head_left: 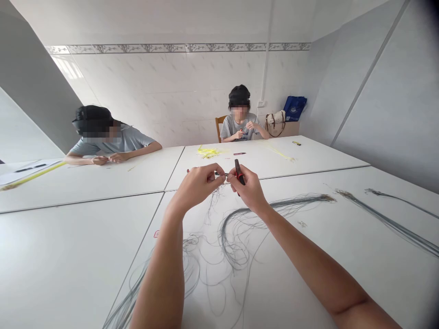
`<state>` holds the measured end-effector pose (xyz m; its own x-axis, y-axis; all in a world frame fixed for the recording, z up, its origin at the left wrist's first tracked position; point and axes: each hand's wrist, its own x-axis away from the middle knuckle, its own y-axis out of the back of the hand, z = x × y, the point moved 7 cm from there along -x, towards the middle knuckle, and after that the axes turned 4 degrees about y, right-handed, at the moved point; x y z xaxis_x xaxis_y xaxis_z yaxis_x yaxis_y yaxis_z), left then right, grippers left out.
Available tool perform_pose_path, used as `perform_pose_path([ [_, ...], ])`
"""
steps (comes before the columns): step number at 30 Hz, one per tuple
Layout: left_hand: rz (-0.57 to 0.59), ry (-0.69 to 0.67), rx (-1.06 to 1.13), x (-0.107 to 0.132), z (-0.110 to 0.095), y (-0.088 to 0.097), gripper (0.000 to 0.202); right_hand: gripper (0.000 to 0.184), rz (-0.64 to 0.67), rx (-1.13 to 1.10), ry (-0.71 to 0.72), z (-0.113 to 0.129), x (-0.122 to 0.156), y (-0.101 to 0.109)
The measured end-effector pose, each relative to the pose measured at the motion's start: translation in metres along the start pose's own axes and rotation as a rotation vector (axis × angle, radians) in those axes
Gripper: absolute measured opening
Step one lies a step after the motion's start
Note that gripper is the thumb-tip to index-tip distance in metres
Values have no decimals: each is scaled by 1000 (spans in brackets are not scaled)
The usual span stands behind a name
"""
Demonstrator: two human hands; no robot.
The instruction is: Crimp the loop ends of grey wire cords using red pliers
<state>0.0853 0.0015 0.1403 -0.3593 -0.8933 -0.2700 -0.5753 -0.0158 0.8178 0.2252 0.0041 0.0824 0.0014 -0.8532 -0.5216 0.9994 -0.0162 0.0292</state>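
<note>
In front of me, above the white table, my left hand (202,182) is closed in a pinch. A short dark piece shows at its fingertips, too small to make out. Close against it, my right hand (249,188) grips a slim black tool with a red band (238,170); its kind is not clear. The fingertips of both hands nearly meet. Fine dark strands (214,198) show just under the left fingers. Below the hands lies a curved bundle of thin grey wires (228,219), with loose ends looping across the table. More grey wires (125,299) lie beside my left forearm.
Two people sit across the joined white tables (85,246), their hands (118,157) at small work. Yellow wires (207,152) lie near them. More grey wire bundles (380,217) stretch along the right side. A yellow-and-black cutter (297,143) lies at the far right.
</note>
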Motion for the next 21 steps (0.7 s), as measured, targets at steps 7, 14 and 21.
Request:
perform_pose_path([
  [7, -10, 19, 8, 1, 2, 2, 20, 18, 46, 59, 33, 4, 1, -2],
  [14, -18, 24, 0, 0, 1, 3, 19, 16, 54, 61, 39, 6, 1, -2],
  [21, -28, 35, 1, 1, 0, 4, 18, 15, 71, 71, 26, 3, 0, -2],
])
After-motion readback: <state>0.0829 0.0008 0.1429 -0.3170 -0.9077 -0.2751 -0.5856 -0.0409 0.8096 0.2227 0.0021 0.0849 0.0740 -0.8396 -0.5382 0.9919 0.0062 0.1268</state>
